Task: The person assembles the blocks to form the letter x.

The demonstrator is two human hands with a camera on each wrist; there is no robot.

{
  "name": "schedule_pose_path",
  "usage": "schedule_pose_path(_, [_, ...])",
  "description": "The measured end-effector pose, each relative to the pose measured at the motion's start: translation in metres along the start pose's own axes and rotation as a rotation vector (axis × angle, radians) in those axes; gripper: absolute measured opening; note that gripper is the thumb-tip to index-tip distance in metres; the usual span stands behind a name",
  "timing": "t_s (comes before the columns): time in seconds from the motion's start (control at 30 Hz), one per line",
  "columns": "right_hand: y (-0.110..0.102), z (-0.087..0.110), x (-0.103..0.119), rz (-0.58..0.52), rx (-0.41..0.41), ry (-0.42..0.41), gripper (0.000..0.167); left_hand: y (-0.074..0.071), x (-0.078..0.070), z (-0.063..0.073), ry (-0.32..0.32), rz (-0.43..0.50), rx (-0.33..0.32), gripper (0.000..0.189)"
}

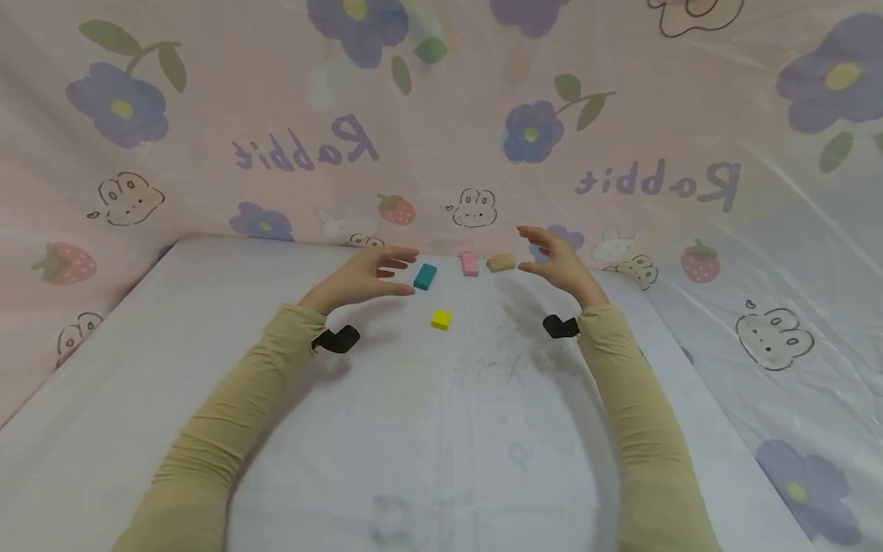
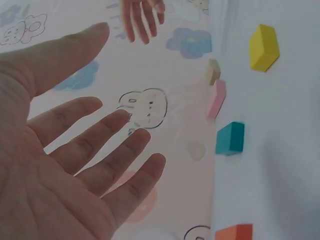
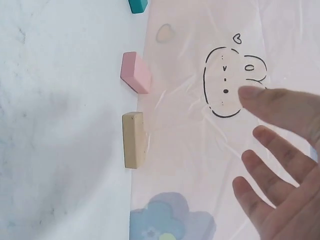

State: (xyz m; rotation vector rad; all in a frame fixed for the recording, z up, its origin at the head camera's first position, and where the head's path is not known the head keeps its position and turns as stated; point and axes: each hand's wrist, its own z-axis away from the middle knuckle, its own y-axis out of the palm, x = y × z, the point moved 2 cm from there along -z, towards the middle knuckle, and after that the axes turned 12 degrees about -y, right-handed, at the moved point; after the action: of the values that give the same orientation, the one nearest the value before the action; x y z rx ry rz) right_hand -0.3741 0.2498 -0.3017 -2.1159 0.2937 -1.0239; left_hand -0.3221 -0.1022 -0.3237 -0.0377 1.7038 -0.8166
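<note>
Open gap between teal block and pink block; tan block beside pink; printed sheet bars rear.

Orange block cut off at left wrist view's bottom, teal block at right wrist view's top

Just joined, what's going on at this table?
A person is reaching over a white tabletop, holding nothing. In the head view, the left grip appears beside the teal block and the right grip beside the tan block; both are open. A pink block stands between those two blocks; a yellow block is nearer the person. Only the left wrist view shows an orange block.
</note>
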Motion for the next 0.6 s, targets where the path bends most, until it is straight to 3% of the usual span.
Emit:
schedule_pose_path(0.33, [0.006,-0.010,-0.026,0.055,-0.029,-0.015,0.061,0.035,0.015,-0.018,-0.018,0.006,0.092,0.067])
schedule_pose_path(0.6, [0.015,-0.012,-0.039,0.059,-0.029,0.029,0.057,0.051,0.024,-0.028,-0.006,-0.055,0.147,0.066])
